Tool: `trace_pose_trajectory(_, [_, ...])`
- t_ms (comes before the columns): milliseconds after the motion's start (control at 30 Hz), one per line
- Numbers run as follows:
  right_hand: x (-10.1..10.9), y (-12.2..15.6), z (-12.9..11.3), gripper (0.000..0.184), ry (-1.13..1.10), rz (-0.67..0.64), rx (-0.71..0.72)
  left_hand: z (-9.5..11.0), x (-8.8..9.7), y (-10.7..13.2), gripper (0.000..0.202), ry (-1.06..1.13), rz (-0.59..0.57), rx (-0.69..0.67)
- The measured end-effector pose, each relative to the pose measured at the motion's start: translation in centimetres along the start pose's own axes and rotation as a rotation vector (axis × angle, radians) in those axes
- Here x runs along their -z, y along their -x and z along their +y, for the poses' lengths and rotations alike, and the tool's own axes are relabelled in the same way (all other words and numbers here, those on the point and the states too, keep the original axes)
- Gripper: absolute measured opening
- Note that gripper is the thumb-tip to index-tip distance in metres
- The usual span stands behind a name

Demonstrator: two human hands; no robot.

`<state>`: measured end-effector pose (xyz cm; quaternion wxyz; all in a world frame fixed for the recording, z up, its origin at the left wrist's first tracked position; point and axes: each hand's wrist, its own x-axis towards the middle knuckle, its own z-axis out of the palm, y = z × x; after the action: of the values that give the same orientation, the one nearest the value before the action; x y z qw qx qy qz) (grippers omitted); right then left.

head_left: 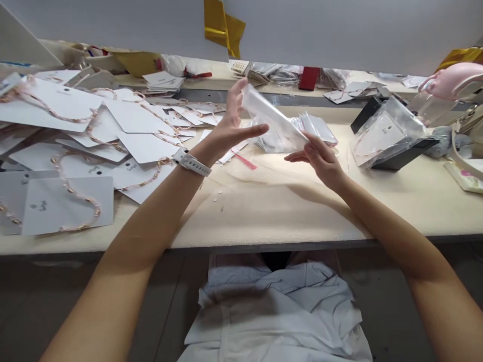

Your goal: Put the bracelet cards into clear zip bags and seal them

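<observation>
A clear plastic bag [277,113] is stretched at a slant between my hands, above the table. My left hand [236,115], with a white band on the wrist, holds its upper left end. The thumb reaches across the front of the bag, and the fingertips are at its top corner. Its lower right corner is pinched between the thumb and fingers of my right hand [320,158]. Behind the bag lies a stack of clear plastic bags [319,128]. A pink tassel [244,160] lies on the table below my left hand.
White cards with beaded cords [68,206] are piled at the left. A bagged card [381,133] leans on a black stand [405,155] at the right, near a pink-lidded bottle [449,88]. Red-handled pliers [198,74] lie at the back, under a grey panel [339,30].
</observation>
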<state>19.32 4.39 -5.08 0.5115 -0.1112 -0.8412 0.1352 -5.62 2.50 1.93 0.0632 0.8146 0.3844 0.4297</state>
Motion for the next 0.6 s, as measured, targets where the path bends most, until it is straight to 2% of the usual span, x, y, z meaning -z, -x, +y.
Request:
trace_pose_trajectory(100, [0.5, -0.1, 0.7, 0.044, -0.098, 0.026, -0.064, 0.2, 1.2, 0.0, 0.03, 0.179, -0.048, 0.052])
trace_pose_trajectory(267, [2.5, -0.2, 2.3, 0.048, 0.074, 0.102, -0.136, 0.9, 1.5, 0.0, 0.009, 0.255, -0.013, 0.184])
trace_pose_trajectory(467, [3.4, 0.2, 4.4, 0.049, 0.084, 0.156, -0.098, 0.0, 1.4, -0.4, 0.01, 0.238, 0.018, 0.203])
trace_pose_trajectory(600, [3.4, 0.3, 4.6, 0.041, 0.075, 0.304, -0.16, -0.3, 1.5, -0.5, 0.015, 0.257, 0.054, 0.171])
